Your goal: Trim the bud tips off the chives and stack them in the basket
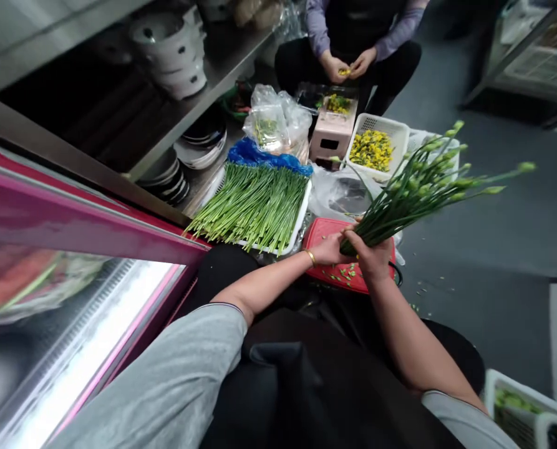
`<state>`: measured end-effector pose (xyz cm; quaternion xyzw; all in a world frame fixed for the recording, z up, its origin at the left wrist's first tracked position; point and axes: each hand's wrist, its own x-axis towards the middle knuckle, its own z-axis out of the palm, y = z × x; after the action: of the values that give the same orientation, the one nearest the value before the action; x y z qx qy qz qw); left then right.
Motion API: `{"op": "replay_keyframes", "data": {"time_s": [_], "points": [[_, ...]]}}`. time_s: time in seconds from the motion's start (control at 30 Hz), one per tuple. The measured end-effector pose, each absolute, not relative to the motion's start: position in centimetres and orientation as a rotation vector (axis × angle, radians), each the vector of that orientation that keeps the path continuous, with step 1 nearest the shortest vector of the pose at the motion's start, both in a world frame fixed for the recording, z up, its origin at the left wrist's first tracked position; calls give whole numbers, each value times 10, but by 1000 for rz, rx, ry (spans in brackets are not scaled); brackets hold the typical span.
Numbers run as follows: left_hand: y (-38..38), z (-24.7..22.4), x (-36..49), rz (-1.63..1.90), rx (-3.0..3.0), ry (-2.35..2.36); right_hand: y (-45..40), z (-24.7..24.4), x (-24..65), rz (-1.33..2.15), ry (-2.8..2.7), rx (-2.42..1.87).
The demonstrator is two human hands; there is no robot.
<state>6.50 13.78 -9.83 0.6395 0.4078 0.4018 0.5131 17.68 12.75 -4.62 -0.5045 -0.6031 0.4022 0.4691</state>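
A thick bunch of flowering chives, long green stems with pale buds, slants up to the right over a red flat-topped stool or box. My right hand is wrapped round the lower stems. At the stem ends my left hand, a gold bracelet at its wrist, is closed on the same bunch; its fingers are partly hidden. Small green bits lie scattered on the red top. Just beyond my left hand, many more chive stems lie side by side in a white tray, their cut ends towards me.
Opposite me a seated person's hands pick at something yellow. Before them stand a pink box and a white basket of yellow-flowered pieces. Metal shelving with bowls and a lit display case border my left. White baskets sit lower right.
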Motion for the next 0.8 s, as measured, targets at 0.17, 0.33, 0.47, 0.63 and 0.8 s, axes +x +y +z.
{"op": "replay_keyframes", "data": {"time_s": [0.17,0.33,0.47,0.63,0.8], "points": [[133,-98,66,967,1406,1004,123,-40,172,907,-1563,-1382],[139,-62,60,1031,1331,1066,143,-1,154,929,-1565,-1394],[138,-1,53,1230,1166,947,160,66,139,997,-1694,-1130],[119,64,41,1259,911,704,153,118,172,921,-1678,-937],[103,89,22,1438,690,670,109,45,231,1256,-1234,-959]]}}
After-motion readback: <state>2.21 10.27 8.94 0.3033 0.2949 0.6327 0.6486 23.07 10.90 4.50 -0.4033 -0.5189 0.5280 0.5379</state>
